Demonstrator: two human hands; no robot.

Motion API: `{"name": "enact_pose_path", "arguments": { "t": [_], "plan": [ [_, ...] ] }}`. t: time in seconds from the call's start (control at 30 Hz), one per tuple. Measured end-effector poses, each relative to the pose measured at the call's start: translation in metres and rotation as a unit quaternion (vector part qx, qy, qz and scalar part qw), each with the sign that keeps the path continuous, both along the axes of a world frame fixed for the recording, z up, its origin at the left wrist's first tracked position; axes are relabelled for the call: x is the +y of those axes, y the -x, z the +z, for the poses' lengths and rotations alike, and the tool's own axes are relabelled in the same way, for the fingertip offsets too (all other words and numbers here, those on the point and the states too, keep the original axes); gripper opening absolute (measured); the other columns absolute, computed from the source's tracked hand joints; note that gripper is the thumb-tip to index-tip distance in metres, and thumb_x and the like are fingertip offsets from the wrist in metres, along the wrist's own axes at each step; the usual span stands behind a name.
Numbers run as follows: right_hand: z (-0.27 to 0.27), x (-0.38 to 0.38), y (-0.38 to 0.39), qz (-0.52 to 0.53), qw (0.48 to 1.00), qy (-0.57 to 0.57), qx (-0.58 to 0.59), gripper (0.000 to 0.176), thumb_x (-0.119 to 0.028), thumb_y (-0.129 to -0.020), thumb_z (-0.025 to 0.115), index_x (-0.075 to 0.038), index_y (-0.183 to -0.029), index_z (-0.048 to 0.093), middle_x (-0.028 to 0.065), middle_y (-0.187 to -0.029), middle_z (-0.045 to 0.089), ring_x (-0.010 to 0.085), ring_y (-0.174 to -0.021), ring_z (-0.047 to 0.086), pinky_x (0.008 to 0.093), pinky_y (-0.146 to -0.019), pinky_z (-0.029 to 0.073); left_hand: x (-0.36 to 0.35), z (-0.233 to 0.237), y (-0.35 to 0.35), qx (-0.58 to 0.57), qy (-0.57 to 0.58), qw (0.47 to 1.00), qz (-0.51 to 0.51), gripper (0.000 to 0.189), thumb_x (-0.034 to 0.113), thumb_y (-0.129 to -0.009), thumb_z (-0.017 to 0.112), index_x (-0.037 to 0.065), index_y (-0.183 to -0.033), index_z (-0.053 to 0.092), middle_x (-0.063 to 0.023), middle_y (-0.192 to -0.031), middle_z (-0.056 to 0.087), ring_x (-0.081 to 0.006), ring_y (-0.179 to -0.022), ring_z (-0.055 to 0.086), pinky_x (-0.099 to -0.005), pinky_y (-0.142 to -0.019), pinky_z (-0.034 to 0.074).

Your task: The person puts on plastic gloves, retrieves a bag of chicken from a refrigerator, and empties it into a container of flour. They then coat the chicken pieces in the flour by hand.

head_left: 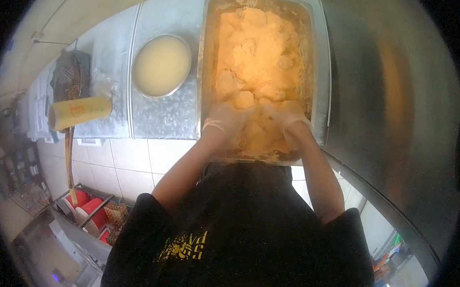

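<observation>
A deep metal tray (pixel 207 55) holds orange-tinted flour (pixel 255 42) with several lumpy, flour-coated pieces in it. Their kind is hidden by the coating. My left hand (pixel 228 121), in a thin clear glove, is down in the flour at the tray's near end, beside one rounded coated piece (pixel 243 99). Close to its right, my right hand (pixel 288 115), gloved too, reaches into the same flour. Blur and flour hide the fingers of both hands, so any grip on a piece does not show.
A round metal bowl (pixel 161 66) of pale yellow liquid stands left of the tray on the metal counter (pixel 159 122). Farther left lies a yellow cylinder (pixel 81 112) near a dark bag (pixel 71 75). Red items (pixel 91 212) sit in a rack below. A large metal surface (pixel 391 99) borders the right.
</observation>
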State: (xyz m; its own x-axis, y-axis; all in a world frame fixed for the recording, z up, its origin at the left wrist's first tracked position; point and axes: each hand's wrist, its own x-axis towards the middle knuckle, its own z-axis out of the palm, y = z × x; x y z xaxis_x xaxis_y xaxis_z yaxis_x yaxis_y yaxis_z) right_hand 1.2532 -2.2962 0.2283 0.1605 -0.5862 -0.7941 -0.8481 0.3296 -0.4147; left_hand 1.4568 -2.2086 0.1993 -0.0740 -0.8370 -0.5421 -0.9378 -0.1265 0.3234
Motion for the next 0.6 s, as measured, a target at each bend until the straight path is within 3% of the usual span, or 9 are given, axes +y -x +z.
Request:
{"name": "enact_pose_path", "arguments": {
  "t": [0.07,0.13,0.2,0.27,0.37,0.43,0.47,0.53,0.6],
  "plan": [
    [0.0,-0.011,-0.003,-0.152,0.986,0.011,-0.072,0.074,-0.045,-0.083,0.08,0.001,-0.136,0.057,0.0139,-0.128,0.064,0.0273,-0.11,0.063,0.0372,-0.09,0.052,-0.022,0.017,0.006,-0.031,0.11,0.976,0.186,0.06,0.046,-0.094,0.063,0.016,-0.144,0.051,-0.0198,-0.119,0.068,-0.038,-0.113,0.063,-0.0399,-0.097,0.05],
    [-0.007,-0.014,-0.003,-0.272,0.949,0.026,-0.158,0.078,-0.046,-0.08,0.083,0.003,-0.136,0.057,0.0146,-0.128,0.065,0.0284,-0.111,0.063,0.0364,-0.092,0.052,-0.054,0.037,-0.002,-0.104,0.13,0.979,0.12,0.078,0.053,-0.083,0.076,0.006,-0.141,0.053,-0.0177,-0.129,0.065,-0.0358,-0.121,0.06,-0.0382,-0.102,0.048],
    [-0.019,-0.016,-0.002,-0.386,0.889,0.041,-0.242,0.083,-0.046,-0.077,0.086,0.004,-0.136,0.057,0.0153,-0.129,0.065,0.0295,-0.112,0.063,0.0357,-0.093,0.051,-0.112,-0.03,-0.036,-0.016,0.175,0.983,0.058,0.072,0.036,-0.084,0.077,0.006,-0.143,0.049,-0.016,-0.126,0.065,-0.0285,-0.116,0.062,-0.0362,-0.096,0.051],
    [-0.051,-0.04,-0.019,-0.395,0.883,0.092,-0.234,0.082,-0.046,-0.076,0.087,0.002,-0.136,0.058,0.0155,-0.129,0.065,0.0275,-0.111,0.062,0.0331,-0.094,0.05,-0.149,-0.094,-0.048,0.22,0.234,0.917,0.237,0.059,0.019,-0.092,0.071,0.009,-0.146,0.047,-0.0147,-0.122,0.065,-0.0225,-0.109,0.063,-0.0344,-0.09,0.053],
    [-0.085,-0.077,-0.033,-0.269,0.892,0.068,-0.356,0.087,-0.046,-0.074,0.088,0.001,-0.139,0.055,0.0144,-0.135,0.062,0.0264,-0.123,0.057,0.0337,-0.104,0.046,-0.17,-0.073,-0.043,0.326,0.092,0.882,0.328,0.054,0.025,-0.094,0.069,0.004,-0.141,0.053,-0.0132,-0.128,0.065,-0.0223,-0.111,0.063,-0.0333,-0.092,0.052],
    [-0.095,-0.089,-0.041,-0.15,0.912,0.037,-0.379,0.087,-0.047,-0.073,0.088,0.001,-0.138,0.056,0.0148,-0.137,0.061,0.0253,-0.129,0.054,0.0344,-0.108,0.045,-0.161,-0.027,-0.036,0.207,-0.061,0.945,0.245,0.051,0.031,-0.094,0.068,0.009,-0.139,0.057,-0.0125,-0.135,0.063,-0.0233,-0.115,0.063,-0.0334,-0.095,0.051],
    [-0.096,-0.088,-0.042,-0.096,0.932,0.077,-0.341,0.088,-0.05,-0.073,0.087,0.002,-0.137,0.057,0.0156,-0.136,0.061,0.0261,-0.129,0.055,0.035,-0.108,0.045,-0.156,-0.037,-0.038,0.088,-0.047,0.995,0.015,0.052,0.039,-0.095,0.066,0.009,-0.137,0.059,-0.0135,-0.138,0.061,-0.0258,-0.117,0.063,-0.0344,-0.095,0.051],
    [-0.09,-0.074,-0.041,0.013,0.952,0.159,-0.261,0.089,-0.055,-0.073,0.085,0.003,-0.135,0.058,0.0172,-0.136,0.062,0.0278,-0.129,0.055,0.0361,-0.108,0.046,-0.139,-0.035,-0.038,0.001,-0.054,0.991,-0.125,0.051,0.042,-0.098,0.061,0.011,-0.137,0.059,-0.0149,-0.142,0.058,-0.0296,-0.12,0.062,-0.0364,-0.097,0.051],
    [-0.085,-0.063,-0.034,0.116,0.948,0.242,-0.17,0.091,-0.06,-0.072,0.082,0.003,-0.133,0.06,0.0187,-0.135,0.062,0.0295,-0.129,0.056,0.0372,-0.108,0.046,-0.111,-0.025,-0.025,0.084,-0.093,0.99,0.056,0.043,0.033,-0.102,0.054,0.013,-0.141,0.056,-0.0157,-0.143,0.057,-0.0325,-0.124,0.06,-0.0384,-0.101,0.05]
  ]
}}
